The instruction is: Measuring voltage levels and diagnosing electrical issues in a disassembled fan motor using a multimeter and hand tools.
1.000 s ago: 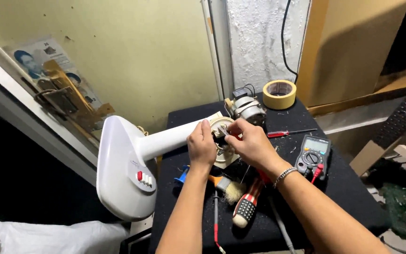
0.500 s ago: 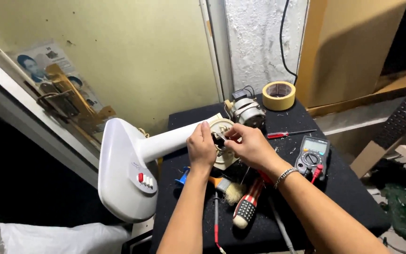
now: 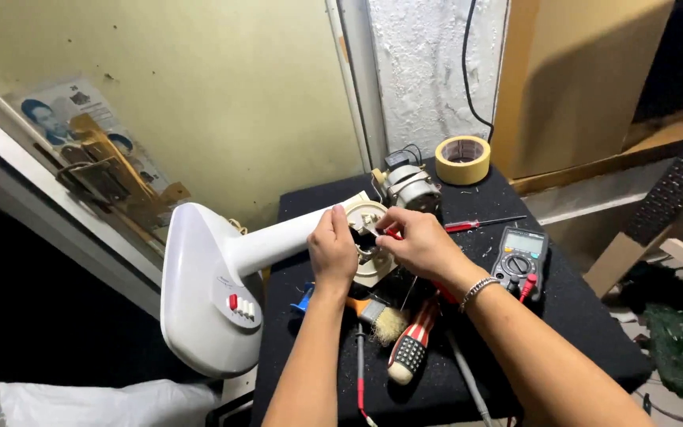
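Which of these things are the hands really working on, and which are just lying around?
In hand:
left hand
right hand
white fan stand
round cream fitting

Lying about:
tape roll
motor
multimeter
red screwdriver
brush
striped screwdriver

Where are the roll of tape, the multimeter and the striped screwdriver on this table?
roll of tape (image 3: 462, 159), head view, on its yellow outer side.
multimeter (image 3: 520, 256), head view, near the dial on its face.
striped screwdriver (image 3: 413, 344), head view, on its red and white handle.
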